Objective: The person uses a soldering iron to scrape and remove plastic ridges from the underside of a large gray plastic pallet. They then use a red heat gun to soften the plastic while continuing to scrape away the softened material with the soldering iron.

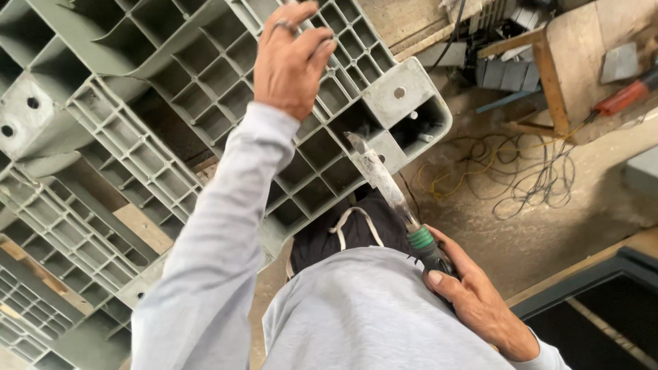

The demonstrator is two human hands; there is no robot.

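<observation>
Grey plastic pallet (205, 103), seen from above with its ribbed, grid-like underside turned toward us; it fills the upper left of the view and rests tilted over further grey pallets (55, 274) of the same make, with a bare wooden board showing between them. Our left hand (291, 58), a ring on one finger, lies on the grid near the pallet's corner block, its fingers curled down over the ribs so that it grips the pallet's lattice. Our right hand (480, 301) is closed around the dark handle of a chisel-like tool (391, 192) with a green collar; the worn metal blade points up and to the left, its tip touching the rib beside the corner block, where a round hole marks the block's face. A grey long-sleeved top and dark trousers with a white drawstring occupy the lower centre. On the dusty floor to the right lie tangled yellow and black cables (521, 171), near a wooden bench (548, 75) bearing an orange-handled tool (627, 96).
</observation>
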